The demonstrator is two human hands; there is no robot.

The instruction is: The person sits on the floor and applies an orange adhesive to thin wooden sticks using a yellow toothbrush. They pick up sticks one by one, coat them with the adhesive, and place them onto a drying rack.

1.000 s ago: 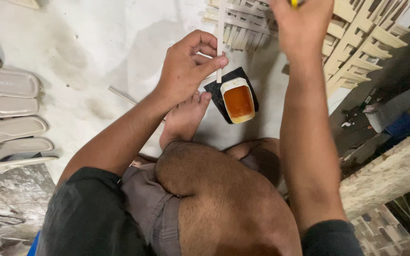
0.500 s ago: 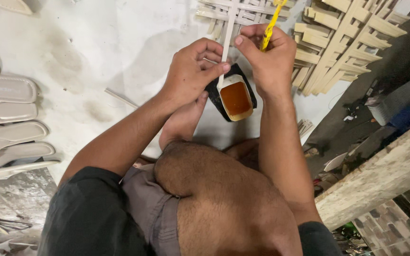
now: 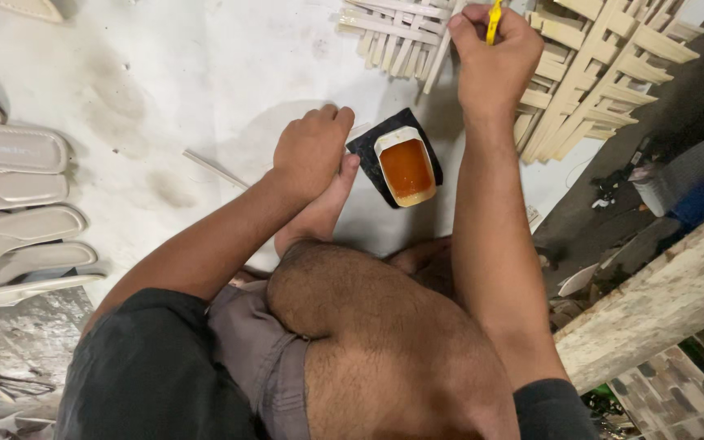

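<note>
My right hand (image 3: 495, 57) is raised over the pale strips at the top of the view and is closed on a yellow-handled tool (image 3: 494, 18). My left hand (image 3: 311, 151) rests as a loose fist on my bare foot (image 3: 319, 208), its fingers curled by the edge of a black pad (image 3: 366, 149). I cannot see anything inside the fist. On the pad stands a small white tub of amber liquid (image 3: 406, 168), between my two forearms. My bent knee fills the lower middle of the view.
A bundle of pale strips (image 3: 393, 33) and woven lattice pieces (image 3: 605, 57) lie on the white floor at the top. Several beige shoe soles (image 3: 10, 191) are stacked at the left. A rough wooden plank (image 3: 653, 301) and clutter sit at the right.
My right hand has lifted with the yellow tool from beside the tub up to the strips. My left hand has dropped from the strip down onto my foot.
</note>
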